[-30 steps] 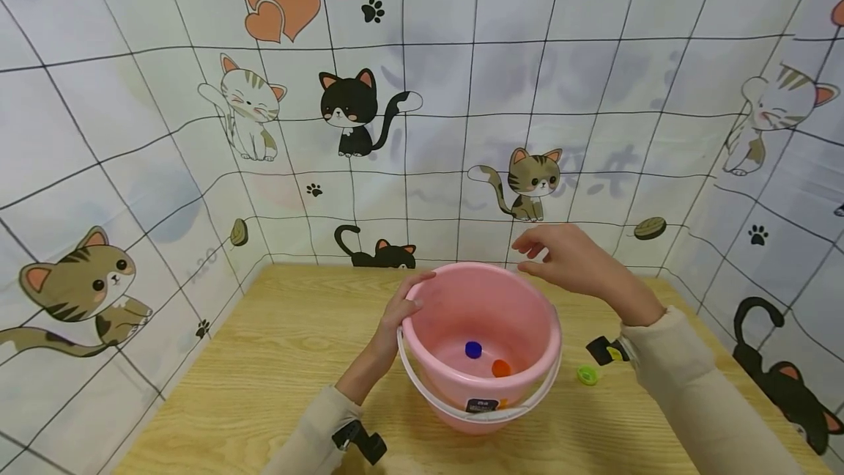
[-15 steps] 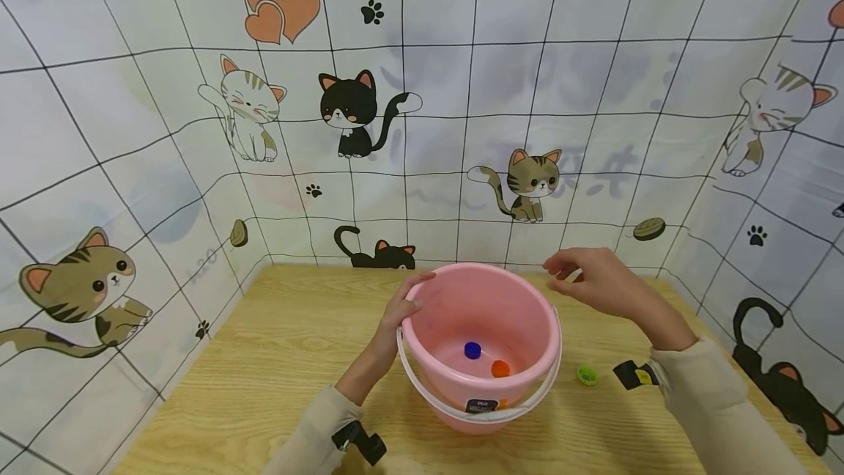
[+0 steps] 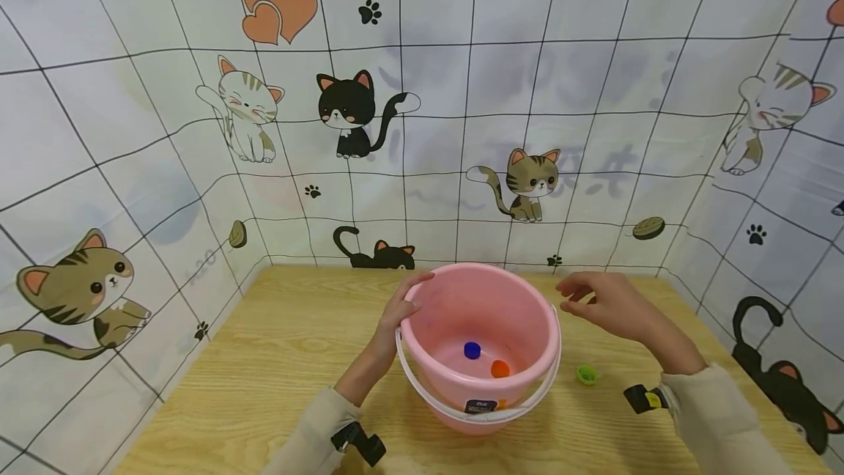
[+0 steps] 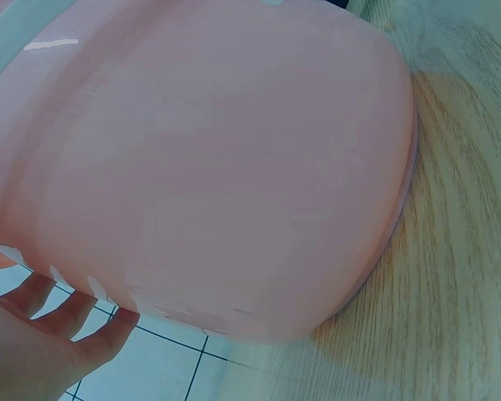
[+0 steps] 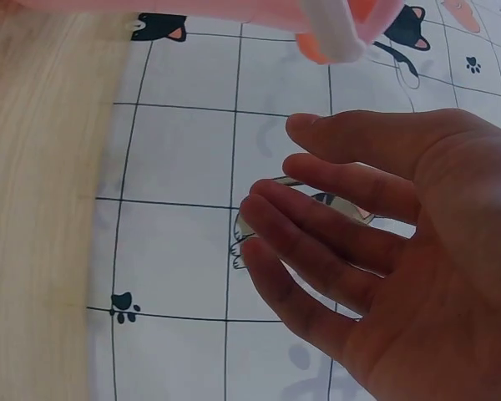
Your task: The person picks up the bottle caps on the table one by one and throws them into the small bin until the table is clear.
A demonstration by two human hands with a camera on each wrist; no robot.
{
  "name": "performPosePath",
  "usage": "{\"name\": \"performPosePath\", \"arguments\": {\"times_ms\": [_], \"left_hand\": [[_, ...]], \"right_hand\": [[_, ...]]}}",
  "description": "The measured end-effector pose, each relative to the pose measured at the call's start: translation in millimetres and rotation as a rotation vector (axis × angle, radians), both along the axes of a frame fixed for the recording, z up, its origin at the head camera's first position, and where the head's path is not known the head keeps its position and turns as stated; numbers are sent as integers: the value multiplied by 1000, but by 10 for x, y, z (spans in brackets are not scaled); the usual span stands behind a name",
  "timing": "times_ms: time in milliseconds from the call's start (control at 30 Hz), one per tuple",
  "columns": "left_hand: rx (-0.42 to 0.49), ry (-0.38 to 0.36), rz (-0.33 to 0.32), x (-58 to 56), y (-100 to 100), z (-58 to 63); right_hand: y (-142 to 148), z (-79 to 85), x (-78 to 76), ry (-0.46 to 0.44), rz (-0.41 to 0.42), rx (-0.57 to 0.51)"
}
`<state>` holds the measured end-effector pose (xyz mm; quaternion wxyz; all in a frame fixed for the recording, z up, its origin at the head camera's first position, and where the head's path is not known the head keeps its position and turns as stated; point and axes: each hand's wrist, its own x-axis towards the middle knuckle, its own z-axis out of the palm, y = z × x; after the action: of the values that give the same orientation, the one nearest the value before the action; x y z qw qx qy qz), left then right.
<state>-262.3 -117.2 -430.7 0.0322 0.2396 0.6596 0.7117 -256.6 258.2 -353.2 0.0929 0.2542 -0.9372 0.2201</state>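
A pink bucket [image 3: 484, 306] with a white handle [image 3: 455, 413] hanging over its front stands on the table. My left hand [image 3: 393, 321] grips its left rim, thumb on the inner side and fingers round the outside. In the left wrist view the fingers of that hand [image 4: 46, 334] lie against the bucket wall [image 4: 225, 167]. Inside on the bottom are a blue bottle cap [image 3: 472, 350] and an orange bottle cap [image 3: 500, 369]. My right hand [image 3: 613, 305] hovers right of the bucket, fingers loosely bent and holding nothing. Below it lies a green bottle cap [image 3: 586, 374] on the tabletop.
The light wooden table [image 3: 290, 358] runs back to a white sheet [image 3: 435, 94] with grid lines and cartoon cats, which also closes off the left and right sides. Black wrist cameras sit on both sleeves [image 3: 708, 405].
My right hand has moved right and downward, away from above the bucket's far rim, toward the green cap's side. The left hand and bucket have stayed in place.
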Motion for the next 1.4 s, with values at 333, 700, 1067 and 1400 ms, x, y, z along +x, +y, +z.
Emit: {"name": "performPosePath", "arguments": {"times_ms": [333,700,1067,1400], "left_hand": [[12,14,-8,2,7,8],[9,19,-5,-2,-6,-4],[13,19,-15,1,-4,-5],[-1,11,-1,-1,-3,-4]], "right_hand": [[49,-258,34,-4,-16,-50],[80,-516,59,-19,-12,-75],[114,-675,58,-49,-5,-81],[141,-870,-7,-66,1,-67]]}}
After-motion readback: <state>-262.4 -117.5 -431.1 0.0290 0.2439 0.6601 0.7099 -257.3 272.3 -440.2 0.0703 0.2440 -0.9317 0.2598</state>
